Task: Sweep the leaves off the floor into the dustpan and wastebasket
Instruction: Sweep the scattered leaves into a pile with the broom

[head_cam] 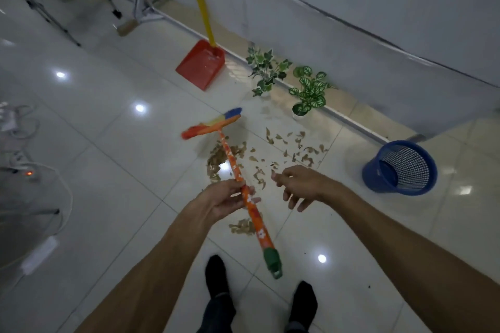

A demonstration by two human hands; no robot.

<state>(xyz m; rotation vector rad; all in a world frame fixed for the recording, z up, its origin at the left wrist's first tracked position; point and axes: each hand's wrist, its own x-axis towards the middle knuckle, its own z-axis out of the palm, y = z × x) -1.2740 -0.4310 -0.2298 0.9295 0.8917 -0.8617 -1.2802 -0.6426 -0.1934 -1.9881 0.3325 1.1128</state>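
Observation:
My left hand (226, 197) grips the orange flowered handle of a broom (238, 170) near its middle. The multicoloured broom head (212, 124) is raised over the tiles beyond a patch of dry brown leaves (259, 159). My right hand (297, 184) hovers just right of the handle, fingers loosely spread, holding nothing. A red dustpan (201, 65) with a red-and-yellow handle leans against the wall at the back. A blue mesh wastebasket (400, 167) stands tilted on the floor to the right.
Two small potted plants (266, 70) (308, 92) stand along the baseboard by the leaves. Metal stand legs (140, 3) are at the back left. Power strips and cables (27, 170) lie along the left. My black shoes (216, 276) are below.

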